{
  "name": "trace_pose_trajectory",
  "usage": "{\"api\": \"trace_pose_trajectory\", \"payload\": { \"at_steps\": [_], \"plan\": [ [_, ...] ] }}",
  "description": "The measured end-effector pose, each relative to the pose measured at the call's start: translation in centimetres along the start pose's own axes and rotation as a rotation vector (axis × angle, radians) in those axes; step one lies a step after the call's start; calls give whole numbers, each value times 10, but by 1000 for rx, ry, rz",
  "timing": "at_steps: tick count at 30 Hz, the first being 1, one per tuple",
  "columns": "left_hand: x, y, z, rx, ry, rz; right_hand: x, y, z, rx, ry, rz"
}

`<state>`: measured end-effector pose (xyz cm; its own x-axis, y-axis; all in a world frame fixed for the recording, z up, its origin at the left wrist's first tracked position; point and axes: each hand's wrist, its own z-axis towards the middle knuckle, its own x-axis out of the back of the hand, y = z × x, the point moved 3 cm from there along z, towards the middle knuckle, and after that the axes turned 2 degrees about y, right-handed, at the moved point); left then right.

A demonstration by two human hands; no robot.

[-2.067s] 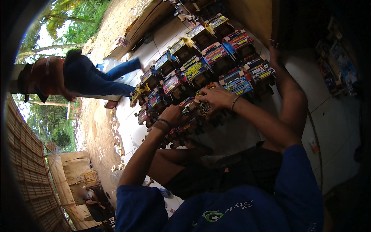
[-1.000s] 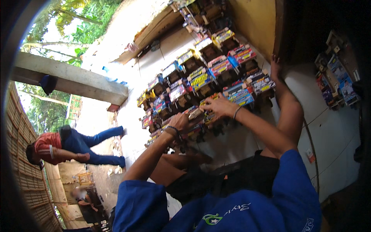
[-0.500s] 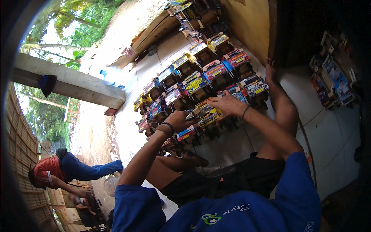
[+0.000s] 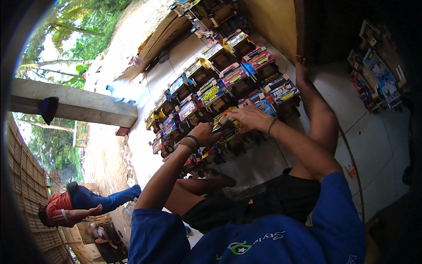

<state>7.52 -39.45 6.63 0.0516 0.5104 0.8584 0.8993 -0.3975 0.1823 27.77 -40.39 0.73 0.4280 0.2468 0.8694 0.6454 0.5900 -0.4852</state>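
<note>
Toy trucks (image 4: pixel 212 93) are found set out in close rows on a white tiled floor (image 4: pixel 378 141), directly ahead of the seated person. A yellow toy truck (image 4: pixel 230 135) is located at the near side of the rows, between the two hands and partly covered by them.

The left hand (image 4: pixel 203 133) is held at this truck with its fingers curled; whether anything is grasped cannot be told, as the palm is turned from view. The right hand (image 4: pixel 251 118) is laid over the truck's upper part, fingers extended and bent at the tips — whether it is gripped or merely touched cannot be determined.

Dark bands are worn on both wrists. To the right, flat printed pieces (image 4: pixel 381 75) are noted near the dark doorway. At the left, a concrete post (image 4: pixel 83 108) is seen, with a dark cap (image 4: pixel 48 109) hung on it and a clear jug (image 4: pixel 125 93) placed beside it. A co-worker (image 4: pixel 74 204) in a reddish shirt is observed beyond — well apart from the trucks.
</note>
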Motion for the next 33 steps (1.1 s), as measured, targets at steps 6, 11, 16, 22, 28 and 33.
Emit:
{"api": "trace_pose_trajectory", "payload": {
  "at_steps": [6, 11, 16, 22, 28, 33],
  "plan": [
    [-2, 1, 2, -26, 25, -31, -1, -1, 1, -14, -30, -9],
    [-2, 0, 4, -3, -16, -165, -4, 1, 2, -36, -41, -5],
    [-1, 7, 2, 54, -93, -157, -7, 1, 3, -42, -30, -43],
    [1, 21, -3, 135, -54, -178, -8, 4, 1, -36, 6, 13],
    [-11, 30, -8, 231, 114, -159, -9, 3, 1, -27, 24, -38],
    [-24, 29, -10, 296, 189, -226, -13, 5, 0, -25, 19, 5]
  ]
}}
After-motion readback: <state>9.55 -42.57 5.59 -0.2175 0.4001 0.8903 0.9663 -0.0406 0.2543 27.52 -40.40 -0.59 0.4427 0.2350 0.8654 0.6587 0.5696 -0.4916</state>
